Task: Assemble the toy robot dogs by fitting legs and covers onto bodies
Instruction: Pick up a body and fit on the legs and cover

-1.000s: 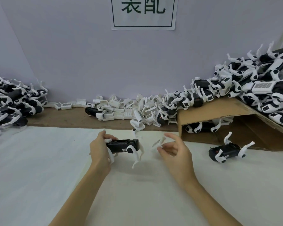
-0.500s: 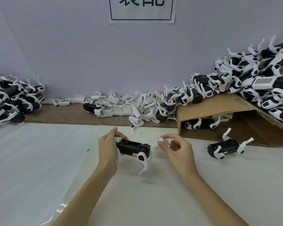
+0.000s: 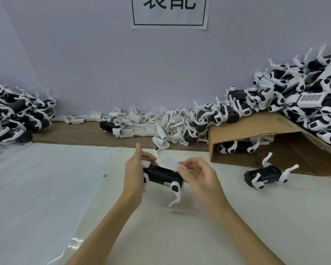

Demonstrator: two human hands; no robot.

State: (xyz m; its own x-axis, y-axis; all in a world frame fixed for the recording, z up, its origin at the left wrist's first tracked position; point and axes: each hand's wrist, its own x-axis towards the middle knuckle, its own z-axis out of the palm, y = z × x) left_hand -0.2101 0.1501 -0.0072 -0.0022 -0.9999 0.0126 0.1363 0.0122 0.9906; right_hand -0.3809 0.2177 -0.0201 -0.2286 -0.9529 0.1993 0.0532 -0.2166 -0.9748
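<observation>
A person sits at a desk (image 3: 256, 226) with a white cover on it. The left hand (image 3: 133, 175) grips one end of a black toy dog body (image 3: 163, 175), its fingers curled round the end. The body is held just above the desk, in front of the person. A white leg (image 3: 175, 194) hangs down from the near side of the body, by the right hand. The right hand (image 3: 197, 175) pinches a small white cover (image 3: 167, 162) between thumb and fingers and holds it over the top of the body. The cover looks blurry, so I cannot tell if it touches the body.

Off to the right, another toy dog (image 3: 264, 175) lies on the desk with its white legs sticking up. Behind it is a brown cardboard box (image 3: 246, 129) lying on its side, with a dog inside it and a big heap of dogs (image 3: 304, 100) on top. A pile of loose white covers (image 3: 151, 125) lies along the back of the desk by the wall. More dogs (image 3: 13, 115) are heaped at the far left. A white paper sign (image 3: 169, 12) with dark letters hangs on the wall.
</observation>
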